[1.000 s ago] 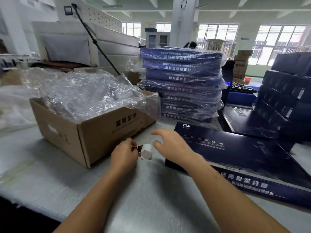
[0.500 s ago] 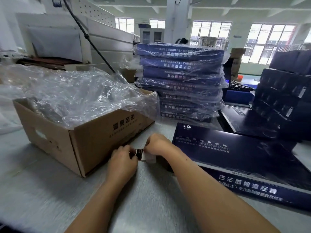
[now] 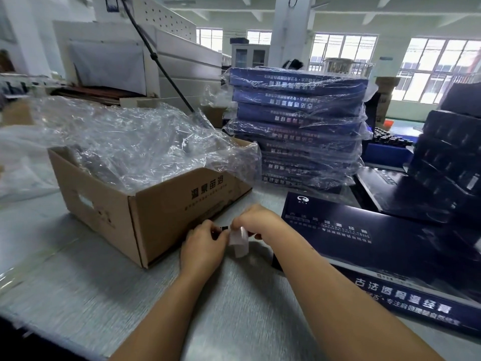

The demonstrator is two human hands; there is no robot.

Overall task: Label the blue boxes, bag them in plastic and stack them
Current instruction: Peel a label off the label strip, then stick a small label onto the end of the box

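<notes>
Because both hands are working on one small thing, they sit close together just above the table (image 3: 78, 287). The left hand (image 3: 205, 247) has its fingers curled in on the dark end of a label strip (image 3: 239, 242), and the right hand (image 3: 256, 222) pinches the pale backing that droops between them. I take it a sticker is being peeled free, which needs one hand to anchor and the other to pull.

Just right of the hands an unbagged blue box (image 3: 364, 246) lies flat, its printed edge facing the person, near enough that the label could go straight onto it. To the left a cardboard carton (image 3: 166, 214) stands open with loose plastic bags (image 3: 135, 142) billowing out of it, handy for the bagging step. Behind, the stack of bagged boxes (image 3: 299, 121) rises at the table's far side, clear of the working space. More dark boxes (image 3: 447, 162) are piled at the far right. Whether those carry labels I cannot tell.
</notes>
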